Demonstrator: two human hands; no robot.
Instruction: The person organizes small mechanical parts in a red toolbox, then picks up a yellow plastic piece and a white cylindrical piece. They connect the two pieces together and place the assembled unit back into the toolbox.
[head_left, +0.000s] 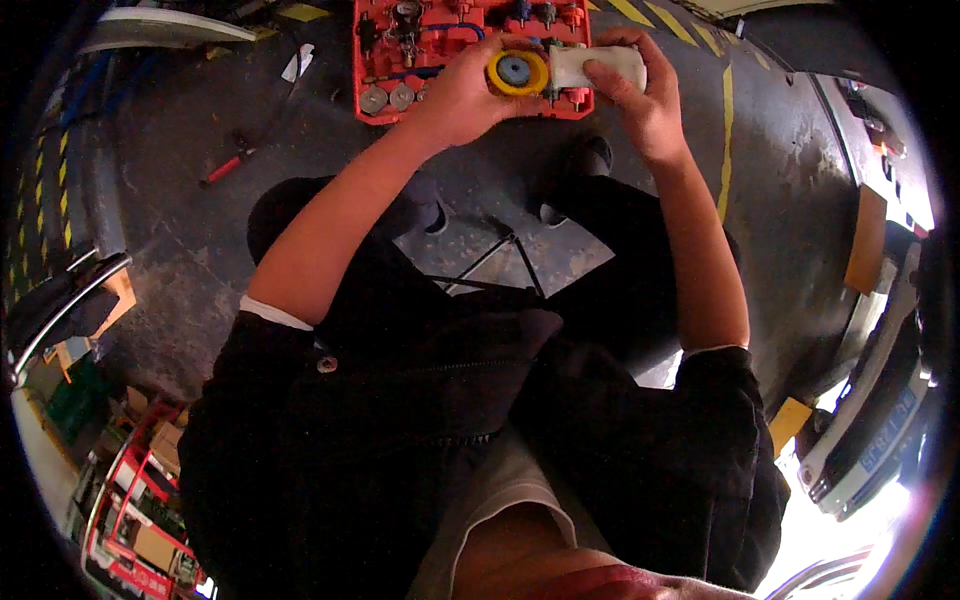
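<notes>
My left hand (464, 98) is closed round a round yellow cap (541, 78) with a blue-grey centre, its ring facing up. My right hand (652, 108) grips a whitish, rounded block-like thing (622, 66), possibly a folded cloth or a small container; I cannot tell which. The two held things are side by side, close to each other. Beneath both hands lies an open red case (372, 112) with metal fittings, gauges and hoses set into it. Round metal discs (402, 96) sit in its near left part. My hands hide much of its right side.
A red-handled tool (226, 167) lies on the dark floor to the left, and a white paper scrap (298, 63) farther off. A thin-legged metal stand (510, 240) is between my legs. Red shelving (125, 500) is at lower left, a car bumper (860, 430) at right.
</notes>
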